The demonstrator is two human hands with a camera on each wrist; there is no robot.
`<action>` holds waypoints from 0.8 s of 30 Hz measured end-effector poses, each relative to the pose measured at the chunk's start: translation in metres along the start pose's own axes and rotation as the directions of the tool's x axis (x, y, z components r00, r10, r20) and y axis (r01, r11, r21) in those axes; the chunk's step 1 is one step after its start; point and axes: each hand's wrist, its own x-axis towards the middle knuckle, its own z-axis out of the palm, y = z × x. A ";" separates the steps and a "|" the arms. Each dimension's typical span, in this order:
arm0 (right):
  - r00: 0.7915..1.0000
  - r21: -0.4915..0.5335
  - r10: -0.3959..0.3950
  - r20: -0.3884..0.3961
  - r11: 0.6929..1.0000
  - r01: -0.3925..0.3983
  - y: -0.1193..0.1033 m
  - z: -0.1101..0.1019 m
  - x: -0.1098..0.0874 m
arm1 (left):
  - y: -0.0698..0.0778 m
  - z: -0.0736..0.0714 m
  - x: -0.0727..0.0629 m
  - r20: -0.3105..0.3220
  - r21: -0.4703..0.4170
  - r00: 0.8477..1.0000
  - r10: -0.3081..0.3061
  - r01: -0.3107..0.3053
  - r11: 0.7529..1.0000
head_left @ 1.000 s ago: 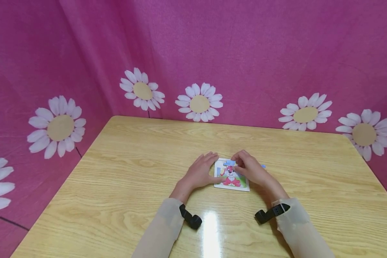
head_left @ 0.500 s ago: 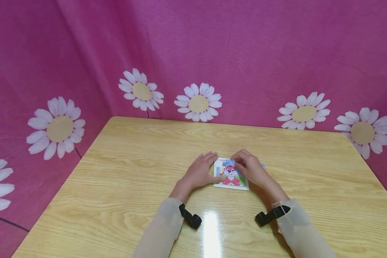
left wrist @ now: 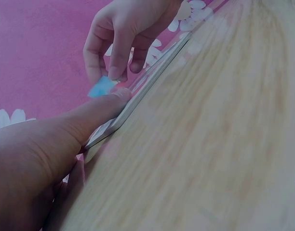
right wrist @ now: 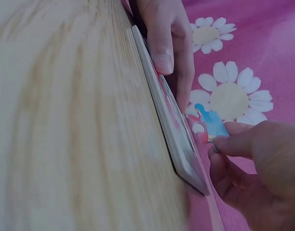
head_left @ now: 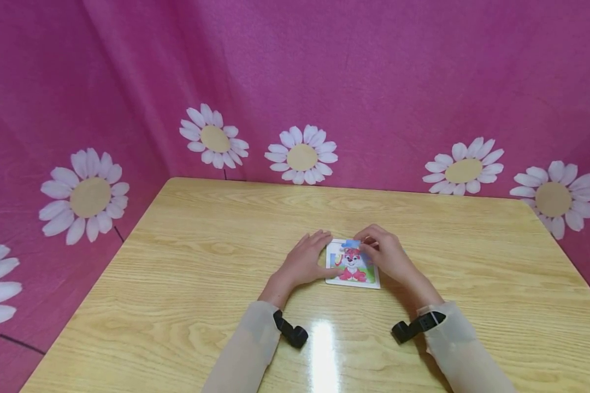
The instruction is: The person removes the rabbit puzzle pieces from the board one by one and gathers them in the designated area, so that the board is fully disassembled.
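A small jigsaw puzzle board [head_left: 356, 284] with a pale border and a red-and-white cartoon animal lies on the table. My left hand [head_left: 302, 263] rests at its left side, fingers extended along the far left corner and thumb [left wrist: 97, 115] pressing on the picture. My right hand [head_left: 387, 252] pinches a jigsaw piece [right wrist: 214, 124] between thumb and fingertips, over the far part of the board. Blue with some red and white, the piece [left wrist: 103, 87] is tilted above the board's surface in both wrist views. The right fingers cover the board's far right corner.
The wood-grain table [head_left: 216, 229] extends around the board on all sides. A pink curtain [head_left: 364, 87] with large white daisies hangs behind and to the left. Each wrist wears a black strapped camera [head_left: 291, 331]. Light glares on the table between the forearms.
My right hand has shifted slightly away and to the right, with the piece tilting. A bit of blue beyond that hand is now hidden. The left hand stays in place.
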 end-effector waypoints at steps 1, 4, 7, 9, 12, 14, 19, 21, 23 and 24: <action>1.000 0.003 0.003 -0.002 1.000 -0.003 0.001 -0.001 -0.001 | 0.000 0.000 0.000 -0.001 0.002 1.000 0.000 0.000 1.000; 1.000 0.011 0.014 -0.007 1.000 -0.014 0.004 -0.005 -0.002 | 0.001 -0.001 0.000 0.004 0.002 1.000 -0.003 0.003 1.000; 1.000 0.010 0.019 -0.015 1.000 -0.019 0.008 -0.009 -0.005 | 0.002 -0.001 0.000 0.006 0.002 1.000 -0.008 0.008 1.000; 0.999 0.003 0.017 -0.029 1.000 -0.017 0.010 -0.012 -0.007 | 0.002 -0.001 -0.001 0.005 0.000 1.000 -0.011 0.011 1.000; 0.999 -0.021 0.026 -0.041 0.999 -0.027 0.014 -0.017 -0.012 | 0.002 0.000 -0.001 0.003 -0.004 1.000 -0.014 0.014 1.000; 0.998 -0.035 0.037 -0.046 0.999 -0.038 0.018 -0.019 -0.014 | 0.002 0.000 -0.001 0.001 -0.007 1.000 -0.013 0.013 1.000; 0.997 -0.037 0.065 -0.050 0.997 -0.067 0.024 -0.027 -0.021 | 0.000 0.001 -0.001 -0.002 -0.013 1.000 -0.006 0.006 1.000; 0.996 -0.037 0.067 -0.054 0.997 -0.069 0.026 -0.030 -0.024 | 0.000 0.001 -0.001 -0.003 -0.011 1.000 -0.002 0.002 1.000; 0.996 -0.037 0.068 -0.057 0.997 -0.070 0.028 -0.033 -0.027 | 0.000 0.002 -0.001 -0.005 -0.005 1.000 0.004 -0.004 1.000; 0.996 -0.041 0.065 -0.060 0.997 -0.068 0.029 -0.035 -0.028 | 0.000 0.002 -0.001 -0.005 -0.002 1.000 0.009 -0.009 1.000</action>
